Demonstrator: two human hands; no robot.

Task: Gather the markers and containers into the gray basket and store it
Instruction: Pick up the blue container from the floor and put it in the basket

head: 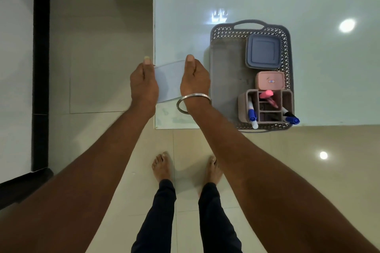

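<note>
Glossy white worktop over a pale tiled floor, seen from straight above. The gray basket sits on the worktop out at 3 o'clock from the hands, with its near end right at the front edge.

Inside it, a blue-lidded container is at the far right. A pink container is just below that, and a compartment organizer takes the 6 o'clock corner. The markers stick out of the organizer: blue-capped ones on both sides and a pink one in the middle. The left half of the basket floor is bare.

Both hands are at the worktop's left edge holding a clear plastic piece between them. I honestly can't tell if it's a lid or a tub. The left hand has its grip clamped on the 9 o'clock side, thumb on top. The right hand has its grip clamped on the 3 o'clock side, with a metal bangle on that wrist. Bare feet are on the floor at 6 o'clock.
</note>
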